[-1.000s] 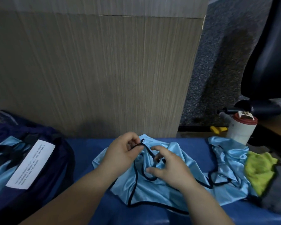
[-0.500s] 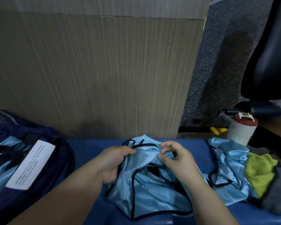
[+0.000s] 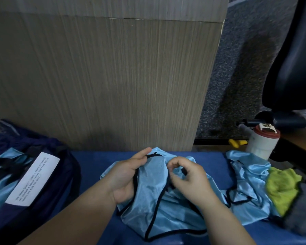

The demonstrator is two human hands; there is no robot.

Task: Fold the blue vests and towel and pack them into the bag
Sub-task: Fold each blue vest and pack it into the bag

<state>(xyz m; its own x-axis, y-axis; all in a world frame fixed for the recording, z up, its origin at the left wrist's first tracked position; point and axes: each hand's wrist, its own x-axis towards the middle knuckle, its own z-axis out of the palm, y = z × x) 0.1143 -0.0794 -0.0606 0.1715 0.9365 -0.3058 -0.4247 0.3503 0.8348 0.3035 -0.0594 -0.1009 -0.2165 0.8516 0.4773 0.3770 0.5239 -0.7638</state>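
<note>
A shiny light-blue vest with black trim lies bunched on the blue surface in front of me. My left hand grips its left shoulder strap, thumb over the trim. My right hand pinches the other strap with curled fingers. A second blue vest lies crumpled to the right. Beside it sits a lime-green towel on a grey cloth. The dark navy bag lies open at the left with blue fabric inside and a white label on it.
A wood-grain panel stands just behind the blue surface. At the right are a white bottle with a red lid, a yellow object, a wooden desk edge and a black office chair.
Both hands have gathered the vest's two shoulder straps together and lifted them a little. The vest has gone from spread flat to bunched beneath my hands.
</note>
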